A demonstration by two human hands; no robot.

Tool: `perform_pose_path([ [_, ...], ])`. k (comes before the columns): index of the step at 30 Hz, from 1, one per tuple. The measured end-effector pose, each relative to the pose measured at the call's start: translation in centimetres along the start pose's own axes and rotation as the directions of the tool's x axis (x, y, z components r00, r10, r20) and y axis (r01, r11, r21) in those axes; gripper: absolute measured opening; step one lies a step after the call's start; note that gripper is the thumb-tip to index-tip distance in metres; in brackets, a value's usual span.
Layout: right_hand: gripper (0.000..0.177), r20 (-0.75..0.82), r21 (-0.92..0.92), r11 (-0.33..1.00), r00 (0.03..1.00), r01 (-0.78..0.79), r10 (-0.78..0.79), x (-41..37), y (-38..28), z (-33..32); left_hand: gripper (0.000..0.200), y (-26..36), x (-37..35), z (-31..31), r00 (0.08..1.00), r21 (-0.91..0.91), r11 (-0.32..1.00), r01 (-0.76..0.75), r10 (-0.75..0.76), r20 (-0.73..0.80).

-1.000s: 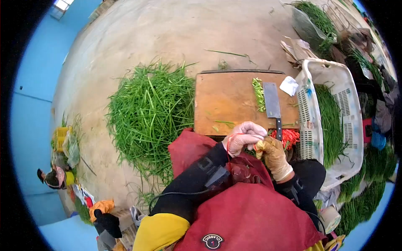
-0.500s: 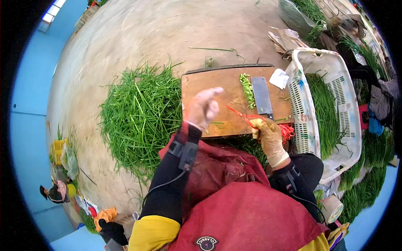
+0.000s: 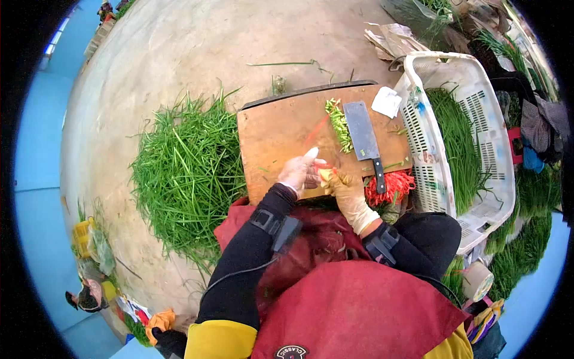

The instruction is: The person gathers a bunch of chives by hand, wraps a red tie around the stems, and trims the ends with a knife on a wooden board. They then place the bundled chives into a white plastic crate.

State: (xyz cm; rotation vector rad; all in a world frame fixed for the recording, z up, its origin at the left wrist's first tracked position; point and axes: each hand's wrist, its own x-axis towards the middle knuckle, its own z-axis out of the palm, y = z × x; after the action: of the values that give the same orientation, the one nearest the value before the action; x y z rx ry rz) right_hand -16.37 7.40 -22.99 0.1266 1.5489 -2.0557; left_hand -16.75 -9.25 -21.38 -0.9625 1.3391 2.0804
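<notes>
My left hand (image 3: 299, 172) is over the front of the wooden board (image 3: 275, 131), fingers curled against a thin red strip (image 3: 323, 166). My right hand (image 3: 347, 188), in a yellowish glove, meets it there and pinches the same strip. A loose end of the strip blurs upward over the board. To the right on the board lie a cleaver (image 3: 362, 131) with a black handle, a row of cut green stalk ends (image 3: 339, 125) and a white folded paper (image 3: 387, 102). A bunch of red strips (image 3: 390, 186) lies under the cleaver's handle, at the board's front right.
A loose heap of long green stalks (image 3: 185, 179) lies on the floor left of the board. Right of it stands a white plastic basket (image 3: 427, 152) holding green stalks (image 3: 454, 149). A roll of tape (image 3: 478, 281) is at lower right. Another person (image 3: 89, 293) is at far left.
My right hand has moved left and my left hand has come down, so they now meet at the red strip. The view has shifted slightly, and the cleaver's handle is now uncovered.
</notes>
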Motion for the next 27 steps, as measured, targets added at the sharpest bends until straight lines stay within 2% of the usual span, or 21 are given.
perform_pose_path([
  [1,0.022,0.13,-0.25,0.966,0.987,-0.063,0.098,0.3,-0.8,-0.6,0.042,0.0,0.4,-0.1,1.0,0.0,1.0,0.0,0.0,0.004],
  [2,0.022,0.125,-0.251,0.966,0.987,-0.065,0.099,0.1,-1.7,-0.9,0.04,-0.3,1.1,-0.5,0.99,-0.069,0.988,-0.139,0.139,-0.008],
  [3,0.023,0.259,-0.377,0.92,0.966,0.109,-0.008,-0.2,-2.5,-1.2,0.039,-0.6,2.0,-1.1,0.962,-0.137,0.952,-0.274,0.272,-0.03],
  [4,0.023,0.403,-0.469,0.834,0.911,0.29,-0.089,-0.3,-3.0,-1.6,0.039,-0.7,3.1,-2.4,0.944,-0.163,0.93,-0.328,0.328,-0.026],
  [5,0.024,0.368,-0.655,0.598,0.886,0.462,-0.281,1.3,-1.1,-3.4,0.041,-0.1,2.9,-2.8,0.937,-0.267,0.901,-0.343,0.35,-0.025],
  [6,0.029,0.149,-0.407,0.893,0.979,0.19,-0.14,2.8,-2.7,-3.8,0.043,0.7,2.4,-3.0,0.927,-0.368,0.859,-0.357,0.373,-0.028],
  [7,0.038,0.002,-0.613,0.77,0.975,0.178,-0.223,2.8,-4.7,-5.1,0.043,1.5,1.8,-3.4,0.927,-0.374,0.856,-0.356,0.373,-0.03],
  [8,0.046,0.044,-0.852,0.453,0.897,0.264,-0.44,5.8,-1.3,-9.7,0.046,2.3,1.0,-3.9,0.902,-0.418,0.815,-0.402,0.43,-0.029],
  [9,0.063,0.087,-0.976,0.14,0.888,0.167,-0.451,5.5,-4.0,-9.7,0.048,2.9,0.4,-4.3,0.875,-0.461,0.77,-0.442,0.484,-0.03],
  [10,0.063,0.086,-0.978,0.134,0.891,0.161,-0.446,5.8,-4.7,-9.5,0.051,3.5,0.1,-4.7,0.871,-0.456,0.76,-0.463,0.485,-0.078],
  [12,0.076,-0.118,-0.987,-0.1,0.988,-0.128,-0.104,6.7,-5.8,-9.2,0.051,4.5,-0.4,-4.4,0.813,-0.524,0.631,-0.572,0.522,-0.258],
  [13,0.087,-0.119,-0.988,-0.094,0.992,-0.124,-0.051,7.4,-5.8,-9.3,0.05,4.5,-0.2,-5.4,0.813,-0.532,0.628,-0.568,0.53,-0.242],
  [14,0.087,-0.116,-0.987,-0.103,0.992,-0.121,-0.048,8.0,-5.7,-9.5,0.048,4.7,-0.5,-6.1,0.796,-0.507,0.635,-0.582,0.572,-0.197],
  [16,0.085,-0.128,-0.991,-0.037,0.992,-0.128,-0.009,9.3,-5.6,-9.8,0.046,5.0,-0.2,-6.3,0.792,-0.565,0.574,-0.593,0.544,-0.278],
  [17,0.085,-0.21,-0.956,0.199,0.977,-0.214,0.044,9.5,-6.8,-9.2,0.046,5.0,-0.1,-6.6,0.792,-0.571,0.569,-0.591,0.544,-0.278],
  [18,0.085,-0.21,-0.958,0.192,0.977,-0.214,0.043,9.9,-6.4,-9.8,0.045,5.0,0.0,-7.0,0.787,-0.579,0.562,-0.59,0.561,-0.258],
  [20,0.077,-0.034,-0.744,0.665,0.99,0.069,-0.14,10.6,-5.8,-11.4,0.044,5.2,0.0,-7.0,0.781,-0.591,0.551,-0.59,0.577,-0.242],
  [22,0.07,0.04,-0.803,0.558,0.952,0.21,-0.302,11.6,-6.4,-12.2,0.046,5.7,-0.3,-6.4,0.774,-0.525,0.576,-0.626,0.539,-0.331],
  [24,0.066,0.03,-0.973,0.208,0.944,0.103,-0.328,11.9,-8.0,-10.7,0.045,5.8,-0.3,-6.4,0.768,-0.531,0.565,-0.632,0.55,-0.328],
  [25,0.066,0.033,-0.974,0.202,0.944,0.104,-0.329,12.0,-8.0,-10.6,0.045,5.9,-0.4,-6.5,0.761,-0.534,0.556,-0.637,0.562,-0.324],
  [27,0.064,0.168,-0.986,-0.067,0.937,0.154,-0.307,12.7,-7.3,-10.7,0.045,6.3,-0.7,-6.5,0.759,-0.527,0.557,-0.642,0.559,-0.333],
])
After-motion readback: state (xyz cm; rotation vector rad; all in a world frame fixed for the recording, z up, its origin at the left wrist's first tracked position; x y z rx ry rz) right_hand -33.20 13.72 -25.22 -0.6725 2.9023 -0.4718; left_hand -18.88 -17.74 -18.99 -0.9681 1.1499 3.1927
